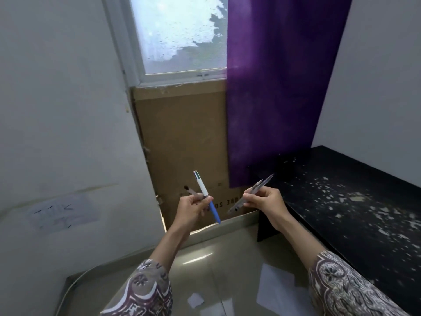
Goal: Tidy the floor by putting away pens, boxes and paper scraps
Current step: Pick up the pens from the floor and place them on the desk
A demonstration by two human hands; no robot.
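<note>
The floor [227, 252] is shiny and pale green-grey. A big white paper sheet [276, 290] lies flat on it at about 5 o'clock. A small white paper scrap [196, 299] lies at 6 o'clock, near the sheet but not touching it. The black worktop [364, 201] stands on the floor at 3 o'clock. Its top is dotted with pale, chipped spots.

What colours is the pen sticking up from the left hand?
White upper barrel, blue lower barrel on the pen in the left hand; head view.
</note>
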